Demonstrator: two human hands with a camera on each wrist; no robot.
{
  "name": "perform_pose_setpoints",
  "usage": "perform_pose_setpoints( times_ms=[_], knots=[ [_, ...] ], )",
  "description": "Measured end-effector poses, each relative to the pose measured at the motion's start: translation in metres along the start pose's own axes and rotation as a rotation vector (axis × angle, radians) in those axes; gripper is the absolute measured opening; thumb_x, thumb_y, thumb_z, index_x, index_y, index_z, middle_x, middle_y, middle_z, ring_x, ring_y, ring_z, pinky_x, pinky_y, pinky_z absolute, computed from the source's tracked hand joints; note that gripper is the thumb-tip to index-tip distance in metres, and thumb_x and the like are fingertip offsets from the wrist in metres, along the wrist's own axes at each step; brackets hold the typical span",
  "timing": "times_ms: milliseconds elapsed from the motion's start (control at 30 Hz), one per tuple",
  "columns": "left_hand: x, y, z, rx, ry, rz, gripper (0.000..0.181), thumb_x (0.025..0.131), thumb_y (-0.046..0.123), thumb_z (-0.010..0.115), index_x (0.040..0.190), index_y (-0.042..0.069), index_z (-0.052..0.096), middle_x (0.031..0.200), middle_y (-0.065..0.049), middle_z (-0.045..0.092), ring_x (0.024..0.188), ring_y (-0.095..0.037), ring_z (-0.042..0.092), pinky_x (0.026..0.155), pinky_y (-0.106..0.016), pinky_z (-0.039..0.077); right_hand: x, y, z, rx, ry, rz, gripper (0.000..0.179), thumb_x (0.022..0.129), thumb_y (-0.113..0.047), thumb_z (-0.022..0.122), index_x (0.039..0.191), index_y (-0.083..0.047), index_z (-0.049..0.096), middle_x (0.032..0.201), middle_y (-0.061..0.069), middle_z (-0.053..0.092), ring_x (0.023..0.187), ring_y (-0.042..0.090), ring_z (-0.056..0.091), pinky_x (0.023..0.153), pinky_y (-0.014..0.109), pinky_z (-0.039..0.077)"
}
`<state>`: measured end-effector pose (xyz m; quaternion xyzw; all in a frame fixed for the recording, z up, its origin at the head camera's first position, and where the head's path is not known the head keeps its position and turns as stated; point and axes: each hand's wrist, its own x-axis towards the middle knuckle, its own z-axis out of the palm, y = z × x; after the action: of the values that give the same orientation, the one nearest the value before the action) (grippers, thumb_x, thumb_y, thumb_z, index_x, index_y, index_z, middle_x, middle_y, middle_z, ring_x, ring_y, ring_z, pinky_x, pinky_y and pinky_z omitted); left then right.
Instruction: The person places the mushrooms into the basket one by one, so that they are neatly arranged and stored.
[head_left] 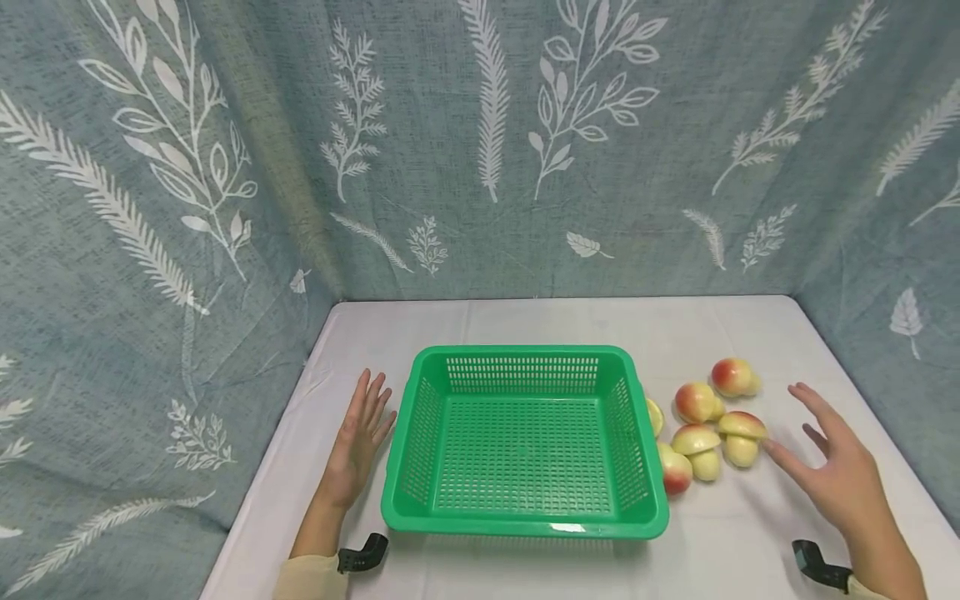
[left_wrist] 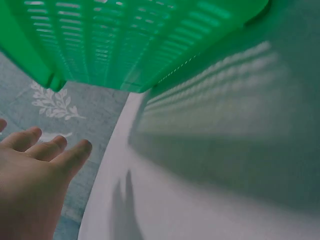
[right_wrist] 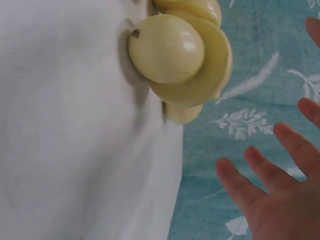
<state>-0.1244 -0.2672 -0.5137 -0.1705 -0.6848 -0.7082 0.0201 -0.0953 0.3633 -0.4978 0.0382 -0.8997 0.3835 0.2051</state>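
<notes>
Nearest to me, a pale sleeve (head_left: pixel 309 579) and black devices, one at the left wrist (head_left: pixel 364 553) and one at the right (head_left: pixel 819 567), show at the person's wrists. Left hand (head_left: pixel 360 443): fingers straight and slightly apart, holding nothing, between the left edge of the white-covered worktop (head_left: pixel 525 321) and the basket, just beside the latter. Right hand (head_left: pixel 843 471): fingers and thumb spread apart, grasping nothing, near the worktop's right edge; the right wrist view shows a gap between it and the nearest mushroom-shaped piece. The green basket (head_left: pixel 525 523), perforated, stands upright about midway between the left and right edges. Six yellow-and-red mushroom-shaped pieces (head_left: pixel 742 437) are visible in a cluster between basket and right hand, two partly covered by the basket's right rim; the farthest lies toward the far right corner. Beyond the far edge hangs a blue-green drape (head_left: pixel 427 108) with white leaf prints.
</notes>
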Motion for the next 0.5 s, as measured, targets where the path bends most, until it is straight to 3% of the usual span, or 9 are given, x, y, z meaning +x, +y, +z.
perform_pose_setpoints(
  times_ms=[133,233,367,500],
  knots=[
    [0.001,0.000,0.003,-0.019,0.001,0.001,0.071,0.113,0.051,0.013,0.176,0.024,-0.004,0.181,-0.015,0.002,0.162,-0.050,-0.003,0.123,-0.073,0.005,-0.003,0.004,0.005,0.007,-0.026,0.060,0.086,0.094,-0.008,0.085,0.168,-0.011,0.042,0.173,0.002,0.036,0.143,-0.019,0.026,0.098,-0.001,0.031],
    [0.002,-0.001,0.006,-0.047,0.007,0.011,0.072,0.113,0.051,0.015,0.176,0.020,-0.004,0.180,-0.020,0.000,0.162,-0.051,-0.003,0.121,-0.076,0.001,-0.004,0.006,0.009,0.016,-0.054,0.114,0.086,0.097,-0.013,0.083,0.170,-0.012,0.037,0.174,0.011,0.034,0.157,0.004,0.029,0.096,-0.001,0.031],
    [0.002,-0.004,0.009,-0.072,0.002,-0.002,0.074,0.113,0.050,0.015,0.175,0.016,-0.006,0.179,-0.024,-0.001,0.161,-0.052,-0.003,0.121,-0.075,0.000,-0.005,0.009,0.013,0.017,-0.083,0.158,0.086,0.100,-0.017,0.081,0.171,-0.012,0.034,0.174,0.018,0.031,0.158,0.041,0.029,0.095,-0.002,0.029],
    [0.001,-0.007,0.013,-0.084,0.007,-0.034,0.073,0.113,0.050,0.013,0.176,0.016,-0.006,0.180,-0.022,0.001,0.161,-0.053,-0.003,0.126,-0.064,0.009,-0.005,0.012,0.015,0.033,-0.091,0.169,0.083,0.101,-0.019,0.080,0.171,-0.013,0.035,0.174,0.017,0.031,0.160,0.038,0.027,0.096,-0.002,0.029]
  ],
)
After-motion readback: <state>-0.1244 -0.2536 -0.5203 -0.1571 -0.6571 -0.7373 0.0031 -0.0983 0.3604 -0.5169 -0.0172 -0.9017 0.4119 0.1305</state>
